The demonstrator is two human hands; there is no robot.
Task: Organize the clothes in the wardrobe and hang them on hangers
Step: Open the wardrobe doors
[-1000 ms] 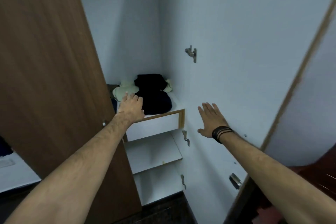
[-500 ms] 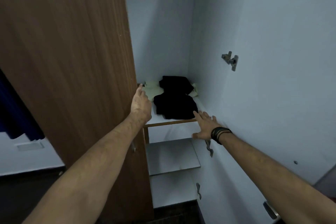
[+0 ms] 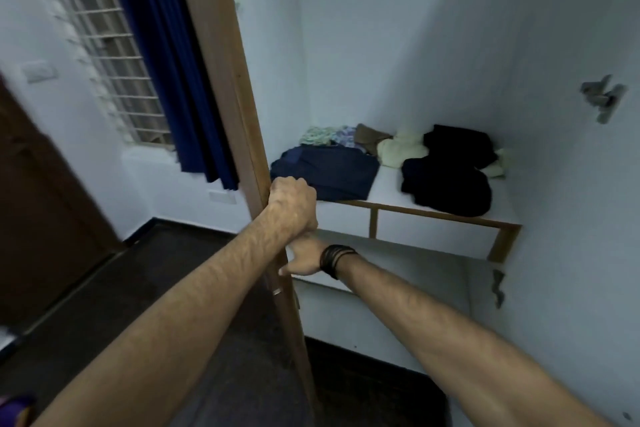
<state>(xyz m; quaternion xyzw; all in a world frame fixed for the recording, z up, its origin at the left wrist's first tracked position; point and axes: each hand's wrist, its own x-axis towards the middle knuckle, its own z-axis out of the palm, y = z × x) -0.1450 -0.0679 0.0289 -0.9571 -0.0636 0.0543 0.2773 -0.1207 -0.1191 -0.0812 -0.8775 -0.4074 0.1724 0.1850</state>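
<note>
the left hand (image 3: pixel 292 204) grips the edge of the wardrobe door (image 3: pixel 221 55). the right hand (image 3: pixel 303 258) touches that edge lower down (its fingers are hidden). clothes (image 3: pixel 446 180) lie heaped on the far shelf (image 3: pixel 388 184).

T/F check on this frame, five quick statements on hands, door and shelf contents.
1. The left hand grips the edge of the brown wardrobe door. True.
2. The right hand holds a hanger. False: no hanger is in view; the hand sits low by the door edge, its grip unclear behind the left wrist.
3. A black garment lies on the shelf, right of a navy folded garment. True.
4. The shelf holds only dark clothes. False: a cream garment and a patterned one lie at the back.
5. A dark wristband is on the left wrist. False: it is on the right.
</note>
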